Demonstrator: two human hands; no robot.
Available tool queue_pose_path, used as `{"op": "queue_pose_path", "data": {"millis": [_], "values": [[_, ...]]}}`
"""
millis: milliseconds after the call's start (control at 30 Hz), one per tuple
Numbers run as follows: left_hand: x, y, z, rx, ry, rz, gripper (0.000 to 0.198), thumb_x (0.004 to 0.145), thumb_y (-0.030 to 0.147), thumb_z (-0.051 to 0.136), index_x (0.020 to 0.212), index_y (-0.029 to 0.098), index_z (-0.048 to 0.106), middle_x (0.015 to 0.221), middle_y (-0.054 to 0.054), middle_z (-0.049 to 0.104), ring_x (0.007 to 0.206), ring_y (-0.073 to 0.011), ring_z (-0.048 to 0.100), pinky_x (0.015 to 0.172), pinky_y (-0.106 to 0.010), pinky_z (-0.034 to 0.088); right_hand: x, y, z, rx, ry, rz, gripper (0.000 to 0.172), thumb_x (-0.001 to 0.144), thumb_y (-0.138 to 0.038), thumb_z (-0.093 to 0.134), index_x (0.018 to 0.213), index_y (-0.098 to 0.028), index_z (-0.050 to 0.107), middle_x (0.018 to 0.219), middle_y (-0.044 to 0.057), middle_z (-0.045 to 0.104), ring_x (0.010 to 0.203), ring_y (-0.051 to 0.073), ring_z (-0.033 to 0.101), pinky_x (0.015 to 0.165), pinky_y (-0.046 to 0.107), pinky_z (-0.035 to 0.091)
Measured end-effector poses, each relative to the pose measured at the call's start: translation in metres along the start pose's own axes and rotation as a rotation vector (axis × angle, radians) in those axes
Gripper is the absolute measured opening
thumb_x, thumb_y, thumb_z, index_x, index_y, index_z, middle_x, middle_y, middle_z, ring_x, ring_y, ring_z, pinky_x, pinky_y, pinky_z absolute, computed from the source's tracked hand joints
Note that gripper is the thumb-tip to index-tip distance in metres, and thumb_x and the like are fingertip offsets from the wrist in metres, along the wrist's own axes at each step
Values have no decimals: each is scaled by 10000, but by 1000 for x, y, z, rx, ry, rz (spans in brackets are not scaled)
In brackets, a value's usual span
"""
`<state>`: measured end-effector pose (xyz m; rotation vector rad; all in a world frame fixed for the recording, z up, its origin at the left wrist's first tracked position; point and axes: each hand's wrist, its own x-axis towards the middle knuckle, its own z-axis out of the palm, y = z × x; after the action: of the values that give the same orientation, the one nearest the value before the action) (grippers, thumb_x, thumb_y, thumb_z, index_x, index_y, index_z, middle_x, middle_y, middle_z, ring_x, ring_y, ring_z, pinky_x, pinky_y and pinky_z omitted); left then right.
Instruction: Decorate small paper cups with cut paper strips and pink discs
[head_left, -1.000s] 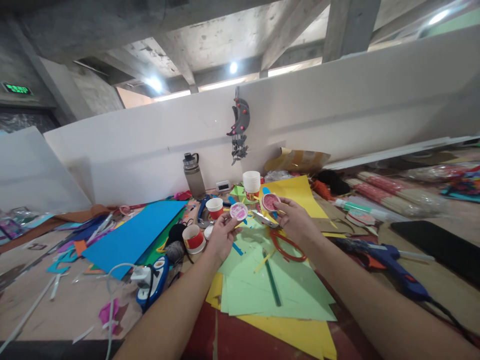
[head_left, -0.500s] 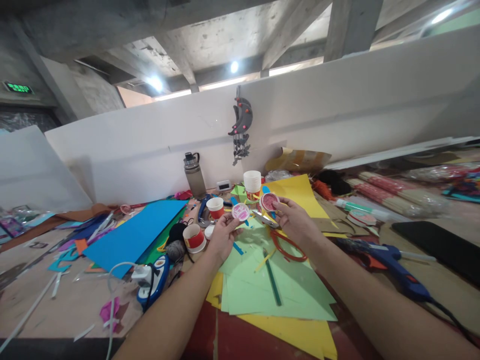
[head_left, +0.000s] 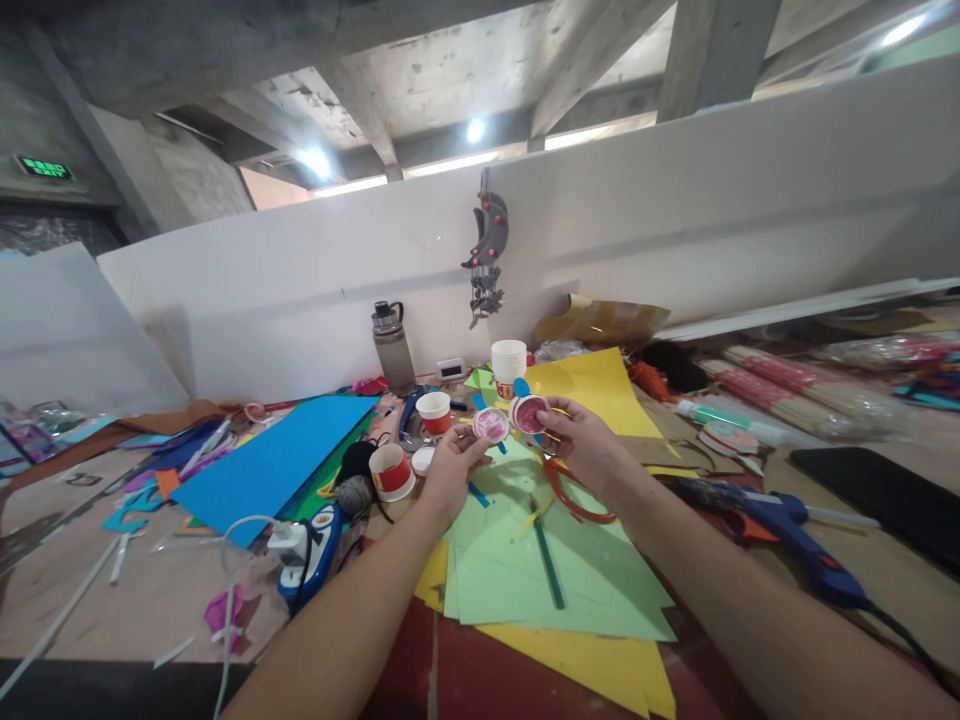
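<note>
My left hand (head_left: 451,470) is closed on the edge of a round white lid (head_left: 491,425) with pink smears on its face. In my right hand (head_left: 581,435) is a small round tub (head_left: 529,413) with a pale rim, pink inside, tilted toward me. The lid and tub are side by side, almost meeting; whether they touch I cannot tell. Below the right hand lie orange-handled scissors (head_left: 556,492), partly hidden. A dark green pencil (head_left: 546,552) rests on light green paper (head_left: 502,575) under both hands.
Left of my hands are red-and-white paper cups (head_left: 391,473), grey yarn (head_left: 354,495), a power strip (head_left: 315,555) and blue card (head_left: 277,465). A bottle (head_left: 393,350) stands behind. To the right lie a glue gun (head_left: 795,540), a black phone-like slab (head_left: 877,500) and bundled sticks (head_left: 772,390).
My right hand has brought the tub left and slightly down, nearer the lid. The lid has shifted a little right, and the gap between them has narrowed.
</note>
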<state>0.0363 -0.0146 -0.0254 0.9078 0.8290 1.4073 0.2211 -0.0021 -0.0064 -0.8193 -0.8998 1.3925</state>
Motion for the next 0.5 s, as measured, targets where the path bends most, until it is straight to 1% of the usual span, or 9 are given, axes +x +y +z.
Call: {"op": "queue_pose_path", "data": {"millis": [167, 300, 400, 500], "values": [[1, -2, -2, 35, -22, -1, 404, 579, 270, 834, 883, 177, 585, 867, -24, 670, 768, -136, 639, 627, -230, 479, 1, 3, 0, 22, -17, 10, 369, 588, -338, 816, 868, -219, 606, 801, -5, 690, 670, 123, 628, 610, 246, 496], [-1, -2, 0, 75, -61, 35, 371, 593, 283, 825, 860, 169, 594, 869, -32, 671, 751, -130, 620, 641, -238, 467, -4, 5, 5, -56, -60, -20, 380, 563, -347, 831, 836, -212, 604, 746, -18, 683, 622, 110, 596, 563, 222, 433], [-3, -2, 2, 103, -81, 55, 353, 569, 268, 837, 809, 159, 601, 803, -22, 665, 683, -113, 590, 638, -237, 444, -6, 8, 8, -121, -89, -42, 368, 580, -363, 818, 845, -216, 608, 747, -20, 681, 588, 109, 566, 527, 221, 384], [-4, -3, 3, 111, -106, 58, 347, 554, 246, 842, 798, 158, 611, 753, -13, 659, 647, -106, 570, 645, -237, 427, -5, 13, 9, -144, -101, -47, 352, 599, -350, 811, 855, -215, 610, 760, -14, 678, 612, 114, 566, 549, 224, 386]]}}
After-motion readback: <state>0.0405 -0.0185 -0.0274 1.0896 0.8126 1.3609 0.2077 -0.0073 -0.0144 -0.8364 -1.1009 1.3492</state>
